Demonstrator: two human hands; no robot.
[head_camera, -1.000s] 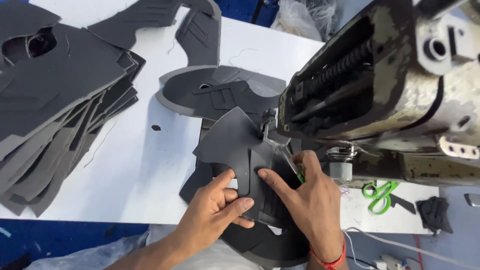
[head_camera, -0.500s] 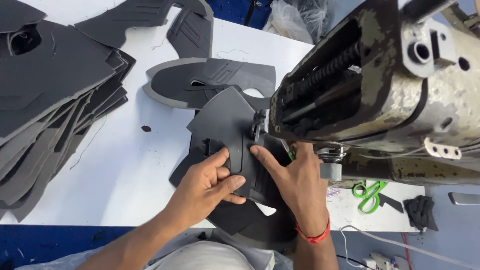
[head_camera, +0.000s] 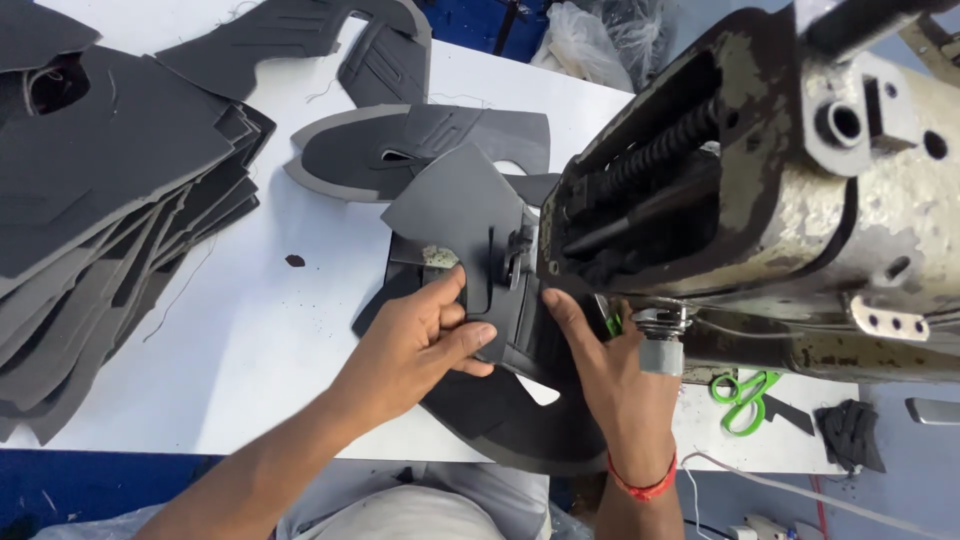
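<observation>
both hands work right in front of the sewing machine (head_camera: 760, 190). left hand (head_camera: 415, 340) lies on the dark grey cut piece (head_camera: 460, 215), thumb and fingers pinched on its near fold just left of the machine's needle area. right hand (head_camera: 615, 375) lies flat with its fingers together, pressing the same piece down under the machine's head, gripping nothing. the piece sits on the white tabletop (head_camera: 250, 320), its far corner lifted, its lower curve running off the near edge. far left of the machine a stack of grey pieces (head_camera: 100, 200) is piled. green scissors (head_camera: 740, 395) lie on the tabletop just below the machine.
</observation>
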